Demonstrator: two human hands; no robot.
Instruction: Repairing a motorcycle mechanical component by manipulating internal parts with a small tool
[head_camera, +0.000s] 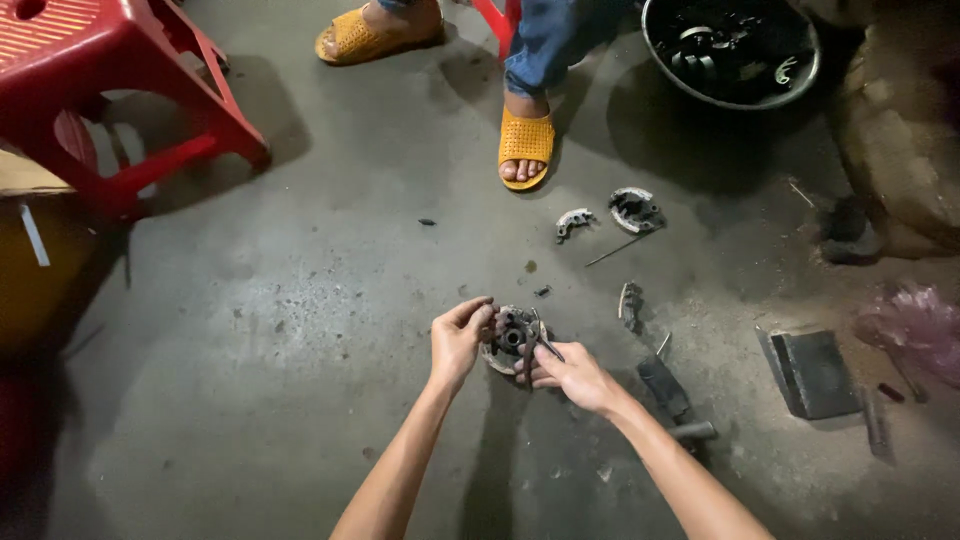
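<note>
A round metal clutch-like part (508, 338) lies on the grey concrete floor in the middle of the head view. My left hand (460, 338) pinches its left rim with thumb and fingers. My right hand (572, 374) is at its right side and grips dark pliers (542, 343) whose jaws reach into the part's centre. Both forearms come in from the bottom edge.
Curved metal shoes (573, 221) (635, 209) (629, 301) and a thin rod (616, 250) lie beyond the part. A dark flat block (815, 372) and a hammer-like tool (668, 392) lie to the right. A person's feet in yellow sandals (526, 147), a red stool (110, 70) and a dark basin of parts (730, 50) are at the far side.
</note>
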